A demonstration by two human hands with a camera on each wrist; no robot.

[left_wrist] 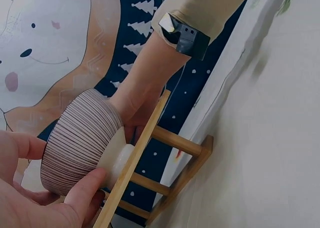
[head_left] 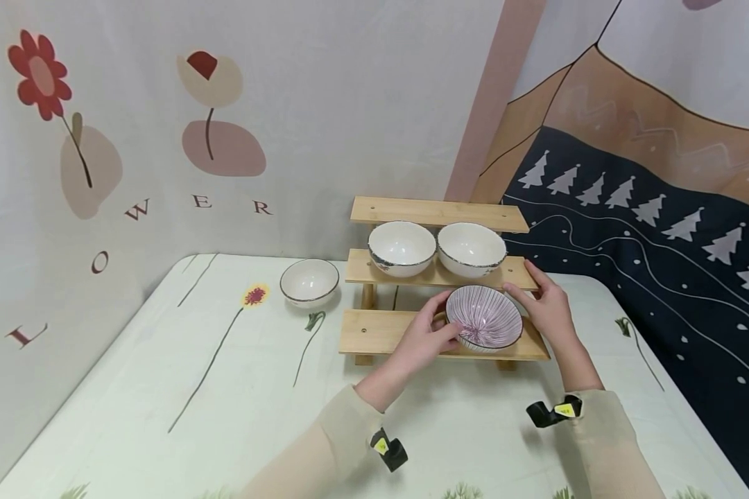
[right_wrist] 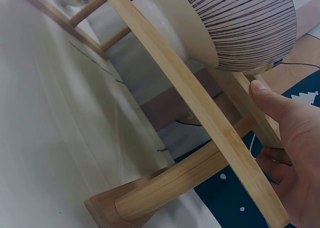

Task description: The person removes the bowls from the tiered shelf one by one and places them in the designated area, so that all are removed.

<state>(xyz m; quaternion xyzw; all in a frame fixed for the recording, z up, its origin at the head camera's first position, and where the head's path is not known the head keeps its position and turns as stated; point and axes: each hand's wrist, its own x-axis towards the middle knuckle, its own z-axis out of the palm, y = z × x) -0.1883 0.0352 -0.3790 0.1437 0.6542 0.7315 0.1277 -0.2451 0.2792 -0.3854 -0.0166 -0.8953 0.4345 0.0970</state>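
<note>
A bowl with thin purple stripes (head_left: pixel 483 317) is at the right part of the bottom board of a wooden three-step shelf (head_left: pixel 374 331), its mouth facing up and towards me. My left hand (head_left: pixel 426 335) holds it from the left, thumb low by its pale base and fingers near the rim, as the left wrist view shows. On the right, my right hand (head_left: pixel 551 310) grips the end of the middle board (right_wrist: pixel 272 133), thumb on top and fingers beneath. Two white dark-rimmed bowls, a left one (head_left: pixel 402 246) and a right one (head_left: pixel 471 247), stand side by side on that middle board.
Left of the shelf, another white dark-rimmed bowl (head_left: pixel 309 283) stands on the flower-printed tablecloth (head_left: pixel 237 430). The shelf's top board (head_left: pixel 437 212) is close to the printed back curtain (head_left: pixel 349 104). A dark curtain part with tree shapes (head_left: pixel 649 242) hangs at right.
</note>
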